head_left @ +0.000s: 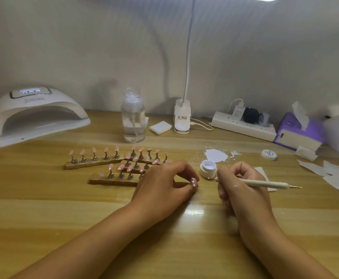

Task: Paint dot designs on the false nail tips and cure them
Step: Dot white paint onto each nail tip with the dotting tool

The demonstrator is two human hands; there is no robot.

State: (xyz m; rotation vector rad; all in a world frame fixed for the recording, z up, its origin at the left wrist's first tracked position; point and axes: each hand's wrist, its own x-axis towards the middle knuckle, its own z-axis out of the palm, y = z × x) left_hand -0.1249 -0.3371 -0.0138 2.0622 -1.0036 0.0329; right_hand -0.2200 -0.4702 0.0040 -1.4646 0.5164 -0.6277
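One white curing lamp [32, 115] sits at the far left of the counter [64, 208], its display lit and its mouth facing the person. To its right stands a clear pump bottle [133, 119], and in front of that lie wooden strips [92, 163] carrying rows of pink nail tips [93, 151] on small metal stands. Just right of the strips, the left hand [164, 184] rests on the counter with its fingers curled, pinching a single nail tip [193, 181] that is pink with white dots. Between the two hands is an open jar [208, 167] of white paint, with a white smear [217, 155] on the counter behind it. The right hand [243, 188] grips a dotting pen [269, 184] lying nearly level, one end close to the jar's rim, the other metal point aimed right. Farther back are a power strip [243, 125] and a purple tissue box [299, 131], with the jar's lid [268, 154] in front of them
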